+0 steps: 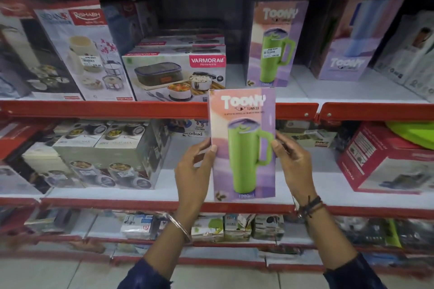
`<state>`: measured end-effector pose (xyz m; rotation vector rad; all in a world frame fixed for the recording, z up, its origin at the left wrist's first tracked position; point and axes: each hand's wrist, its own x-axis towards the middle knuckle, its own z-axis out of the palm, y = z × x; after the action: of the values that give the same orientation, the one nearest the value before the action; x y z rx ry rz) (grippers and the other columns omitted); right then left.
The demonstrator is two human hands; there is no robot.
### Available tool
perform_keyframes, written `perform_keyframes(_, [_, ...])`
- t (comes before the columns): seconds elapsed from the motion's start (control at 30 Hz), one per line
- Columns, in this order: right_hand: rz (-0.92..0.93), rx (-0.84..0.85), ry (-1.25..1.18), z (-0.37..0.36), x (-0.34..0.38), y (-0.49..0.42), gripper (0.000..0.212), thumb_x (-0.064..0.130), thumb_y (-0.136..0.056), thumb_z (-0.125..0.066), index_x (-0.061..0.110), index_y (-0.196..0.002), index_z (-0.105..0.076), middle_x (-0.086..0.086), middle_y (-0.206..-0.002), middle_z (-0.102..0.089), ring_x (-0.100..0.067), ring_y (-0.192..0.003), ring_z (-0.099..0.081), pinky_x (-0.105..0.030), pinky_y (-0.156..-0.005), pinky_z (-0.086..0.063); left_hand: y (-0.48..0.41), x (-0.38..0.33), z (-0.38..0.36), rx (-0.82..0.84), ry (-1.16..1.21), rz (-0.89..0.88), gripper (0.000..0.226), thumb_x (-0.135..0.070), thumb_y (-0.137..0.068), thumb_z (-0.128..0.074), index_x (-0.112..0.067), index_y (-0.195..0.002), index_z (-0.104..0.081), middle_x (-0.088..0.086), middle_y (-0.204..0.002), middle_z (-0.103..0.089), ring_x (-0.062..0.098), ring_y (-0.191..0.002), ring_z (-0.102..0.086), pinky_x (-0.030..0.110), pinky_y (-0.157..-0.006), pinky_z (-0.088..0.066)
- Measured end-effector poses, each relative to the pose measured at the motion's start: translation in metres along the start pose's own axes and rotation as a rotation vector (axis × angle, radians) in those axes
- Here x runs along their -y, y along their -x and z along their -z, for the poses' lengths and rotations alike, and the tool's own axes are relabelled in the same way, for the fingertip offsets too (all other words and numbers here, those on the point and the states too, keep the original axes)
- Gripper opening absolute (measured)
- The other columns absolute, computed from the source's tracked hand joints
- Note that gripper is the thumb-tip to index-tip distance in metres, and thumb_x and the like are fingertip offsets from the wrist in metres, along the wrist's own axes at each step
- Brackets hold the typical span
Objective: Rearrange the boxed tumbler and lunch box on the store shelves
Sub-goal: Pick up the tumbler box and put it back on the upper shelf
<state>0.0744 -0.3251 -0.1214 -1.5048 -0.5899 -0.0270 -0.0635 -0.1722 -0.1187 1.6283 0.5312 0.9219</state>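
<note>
Three Toony tumbler boxes show up here: one held upright out in front of the shelves (244, 145), a second matching green-mug one standing on the upper shelf (274, 42) right behind and above it, and a third with a blue mug (347, 37) further right, leaning a bit. Lunch box wise, I count two Varmora boxes stacked (175, 75) on that same upper shelf (105, 109), just left of the standing tumbler box, plus a tall Rishabh tiffin box (87, 51) to their left. Two hands on the held box, one per side edge. Left hand (195, 171) has its thumb on the front face and the fingers wrapped behind the left edge, so it's clamped on. Right hand (296, 162) pinches the right edge about mid-height, thumb in front, fingers (285, 139) behind. The box's lower part sits between the two palms, and its top pokes up past the red shelf lip.
</note>
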Motion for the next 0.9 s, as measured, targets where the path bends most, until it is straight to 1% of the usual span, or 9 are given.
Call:
perform_keyframes(0.03, [0.002,0.001,0.006,0.002,0.000,-0.002,0.029,0.010,-0.088,-0.059,0.020,-0.115,-0.059,0.004,-0.118,-0.061,0.014,-0.090,-0.060,-0.005,-0.076,-0.046,-0.001,-0.002,-0.001,0.004,-0.012,0.001,0.018,-0.044,-0.084,-0.064,-0.045,-0.102,-0.065,-0.006,-0.108,-0.072,0.006,-0.093,-0.067,0.040,-0.081,-0.058])
perform_keyframes(0.1, [-0.004,0.005,0.022,0.006,-0.002,-0.003,0.030,0.016,-0.087,-0.061,0.019,-0.117,-0.060,-0.001,-0.118,-0.065,0.009,-0.095,-0.061,-0.007,-0.080,-0.047,-0.002,-0.003,-0.004,0.003,-0.035,-0.007,0.017,-0.050,-0.081,-0.062,-0.050,-0.097,-0.065,-0.007,-0.106,-0.072,0.010,-0.092,-0.067,0.049,-0.080,-0.058])
perform_keyframes(0.33, [0.025,-0.012,0.066,0.018,0.008,-0.004,0.029,0.018,-0.088,-0.059,0.020,-0.117,-0.059,-0.003,-0.121,-0.064,0.013,-0.098,-0.059,-0.006,-0.084,-0.045,0.001,-0.021,-0.014,0.007,-0.058,-0.044,0.020,-0.038,-0.087,-0.063,-0.033,-0.105,-0.068,-0.007,-0.106,-0.071,0.007,-0.091,-0.067,0.048,-0.082,-0.057])
perform_keyframes(0.43, [0.111,-0.041,0.063,0.028,0.029,-0.016,0.030,0.023,-0.089,-0.058,0.024,-0.119,-0.056,0.001,-0.121,-0.062,0.013,-0.100,-0.058,-0.009,-0.086,-0.046,-0.006,-0.045,-0.022,0.015,-0.030,-0.147,0.028,-0.038,-0.086,-0.063,-0.026,-0.111,-0.068,-0.009,-0.107,-0.070,0.003,-0.094,-0.066,0.037,-0.082,-0.058])
perform_keyframes(0.53, [0.193,-0.058,0.077,0.040,0.053,-0.039,0.039,0.037,-0.086,-0.062,0.030,-0.124,-0.056,0.000,-0.120,-0.066,0.000,-0.102,-0.062,-0.028,-0.089,-0.053,-0.023,-0.071,-0.040,0.027,-0.040,-0.306,0.026,-0.027,-0.090,-0.061,-0.024,-0.115,-0.064,-0.014,-0.108,-0.066,-0.009,-0.095,-0.060,0.011,-0.076,-0.049])
perform_keyframes(0.6, [0.239,-0.071,0.107,0.048,0.066,-0.058,0.051,0.041,-0.079,-0.066,0.024,-0.126,-0.055,-0.003,-0.122,-0.065,-0.011,-0.105,-0.064,-0.038,-0.093,-0.053,-0.038,-0.087,-0.056,0.023,-0.028,-0.389,0.031,-0.014,-0.091,-0.058,-0.020,-0.121,-0.059,-0.009,-0.112,-0.065,-0.010,-0.097,-0.059,0.004,-0.076,-0.045])
perform_keyframes(0.67, [0.287,-0.095,0.150,0.052,0.078,-0.076,0.058,0.037,-0.079,-0.069,0.016,-0.130,-0.051,-0.007,-0.129,-0.062,-0.018,-0.115,-0.060,-0.045,-0.098,-0.050,-0.054,-0.098,-0.071,0.033,-0.014,-0.443,0.036,-0.010,-0.092,-0.056,-0.015,-0.128,-0.054,-0.002,-0.123,-0.061,-0.001,-0.108,-0.058,0.010,-0.088,-0.048])
perform_keyframes(0.73, [0.320,-0.123,0.151,0.053,0.083,-0.093,0.056,0.023,-0.081,-0.070,0.013,-0.133,-0.049,-0.007,-0.130,-0.061,-0.016,-0.118,-0.057,-0.042,-0.101,-0.048,-0.070,-0.102,-0.086,0.061,0.000,-0.469,0.040,-0.010,-0.094,-0.053,-0.014,-0.133,-0.048,-0.004,-0.129,-0.055,0.007,-0.119,-0.055,0.020,-0.101,-0.045])
perform_keyframes(0.9, [0.298,-0.180,0.144,0.047,0.067,-0.130,0.058,0.016,-0.083,-0.068,0.012,-0.136,-0.045,-0.008,-0.134,-0.057,-0.018,-0.121,-0.055,-0.041,-0.103,-0.047,-0.106,-0.093,-0.118,0.083,-0.011,-0.446,0.041,-0.011,-0.097,-0.047,-0.012,-0.138,-0.043,-0.003,-0.131,-0.053,0.008,-0.122,-0.051,0.036,-0.107,-0.043])
